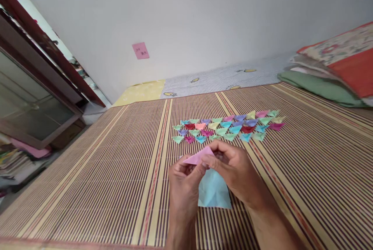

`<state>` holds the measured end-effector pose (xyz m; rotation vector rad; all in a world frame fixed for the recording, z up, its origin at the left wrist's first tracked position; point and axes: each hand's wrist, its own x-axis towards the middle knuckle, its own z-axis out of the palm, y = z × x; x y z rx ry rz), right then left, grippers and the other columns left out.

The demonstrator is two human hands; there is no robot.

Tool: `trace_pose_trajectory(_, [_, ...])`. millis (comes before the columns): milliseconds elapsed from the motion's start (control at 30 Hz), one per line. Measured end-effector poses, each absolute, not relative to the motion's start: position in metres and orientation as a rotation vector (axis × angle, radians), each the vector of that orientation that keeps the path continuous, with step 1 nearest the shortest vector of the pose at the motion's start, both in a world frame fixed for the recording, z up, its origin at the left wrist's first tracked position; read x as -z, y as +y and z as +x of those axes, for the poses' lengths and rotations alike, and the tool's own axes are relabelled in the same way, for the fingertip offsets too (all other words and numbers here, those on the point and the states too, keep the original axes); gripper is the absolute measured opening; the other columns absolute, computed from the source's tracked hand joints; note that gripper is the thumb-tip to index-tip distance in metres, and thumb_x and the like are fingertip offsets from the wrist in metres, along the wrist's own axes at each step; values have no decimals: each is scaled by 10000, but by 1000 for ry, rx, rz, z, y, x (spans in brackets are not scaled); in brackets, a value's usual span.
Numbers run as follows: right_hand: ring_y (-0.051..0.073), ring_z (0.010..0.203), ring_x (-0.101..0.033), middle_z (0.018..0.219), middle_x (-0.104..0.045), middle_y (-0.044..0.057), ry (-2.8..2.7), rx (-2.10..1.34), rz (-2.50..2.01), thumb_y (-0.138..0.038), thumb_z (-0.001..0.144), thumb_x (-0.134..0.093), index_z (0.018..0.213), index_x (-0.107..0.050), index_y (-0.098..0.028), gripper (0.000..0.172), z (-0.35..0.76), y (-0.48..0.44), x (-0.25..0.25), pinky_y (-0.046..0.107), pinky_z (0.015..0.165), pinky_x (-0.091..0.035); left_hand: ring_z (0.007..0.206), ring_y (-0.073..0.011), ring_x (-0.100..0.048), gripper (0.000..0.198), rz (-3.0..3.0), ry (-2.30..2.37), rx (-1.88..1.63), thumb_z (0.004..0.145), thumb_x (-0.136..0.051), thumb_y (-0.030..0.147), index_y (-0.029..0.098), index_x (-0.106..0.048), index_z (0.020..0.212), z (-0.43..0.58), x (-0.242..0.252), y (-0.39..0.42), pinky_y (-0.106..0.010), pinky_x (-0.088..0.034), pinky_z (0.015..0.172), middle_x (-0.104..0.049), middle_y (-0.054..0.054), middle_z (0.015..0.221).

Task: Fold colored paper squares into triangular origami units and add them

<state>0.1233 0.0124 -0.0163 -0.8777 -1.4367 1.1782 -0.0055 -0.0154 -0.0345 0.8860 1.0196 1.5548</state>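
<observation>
The left hand [185,182] pinches the pink paper [199,156] with its thumb on the near edge, and the right hand [237,162] grips the paper's right end between thumb and fingers, so both are closed narrowly on it. The paper shows as a flat triangle, its point to the left, raised over the far part of a light blue sheet [215,192]. To crease it well, the left hand would best hold the layers still while the right thumb presses along the edge, lightly, since thin paper could slip or wrinkle; lining up the corners first should keep the fold true. Whether they meet under the fingers, I cannot tell. Beyond the hands, small folded papers [222,131] in many colours lie in rows on the striped mat [131,191]. Farther off runs a checked cloth [210,81]; folded bedding [317,86] sits far right.
</observation>
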Motion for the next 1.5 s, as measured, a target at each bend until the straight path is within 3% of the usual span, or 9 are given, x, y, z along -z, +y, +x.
trace_pose_trajectory(500, [144,647,-558,671,-627,-13,-1437,-1005,-936,-307,921,-672,715,-660,-198,233,129,12,17,263,610,-445,625,-121,-475,219,1007,1027,-1409,790,-849,320,155,-726,715,-9,39,-15,-247,-387,608,-541,18,646])
trace_pose_trajectory(667, [128,616,-526,645,-581,-29,-1415,-924,-976,-316,912,-689,690,-634,-203,255,141,18,18,252,584,-423,565,-93,-396,304,1014,1022,-1301,748,-878,326,152,-663,623,-13,40,-14,-227,-313,546,-477,39,595])
trace_pose_trajectory(900, [168,764,-641,831,-709,15,-1395,-1044,-957,-423,926,-698,964,-741,-212,219,153,19,17,273,692,-507,556,-93,-427,203,867,1014,-1404,767,-870,303,156,-735,726,-10,43,-16,-227,-346,548,-507,39,608])
trace_pose_trajectory(1067, [133,668,-592,704,-646,-16,-1521,-1140,-880,-331,937,-672,773,-696,-199,212,139,15,16,239,598,-446,597,-107,-469,199,939,1007,-1404,770,-869,310,166,-749,702,-8,40,-16,-233,-380,592,-564,22,637])
trace_pose_trajectory(1233, [123,618,-530,654,-587,-28,-1597,-1140,-904,-325,961,-630,732,-655,-189,268,146,15,13,252,584,-403,698,-152,-556,262,1160,1023,-1237,841,-796,386,166,-795,699,-22,36,-13,-262,-441,717,-672,-34,681])
trace_pose_trajectory(1367, [119,616,-471,645,-524,-37,-1629,-1058,-954,-310,944,-636,697,-620,-188,276,154,16,12,255,565,-361,696,-145,-561,320,1052,1149,-1360,854,-774,460,182,-769,697,-38,36,-10,-248,-440,694,-683,-30,697])
trace_pose_trajectory(1500, [116,605,-482,643,-554,-34,-1711,-1158,-934,-291,930,-646,711,-655,-187,242,149,14,13,245,543,-351,697,-157,-578,276,1047,1151,-1247,672,-929,382,179,-784,787,-41,32,-13,-260,-443,663,-689,-33,739])
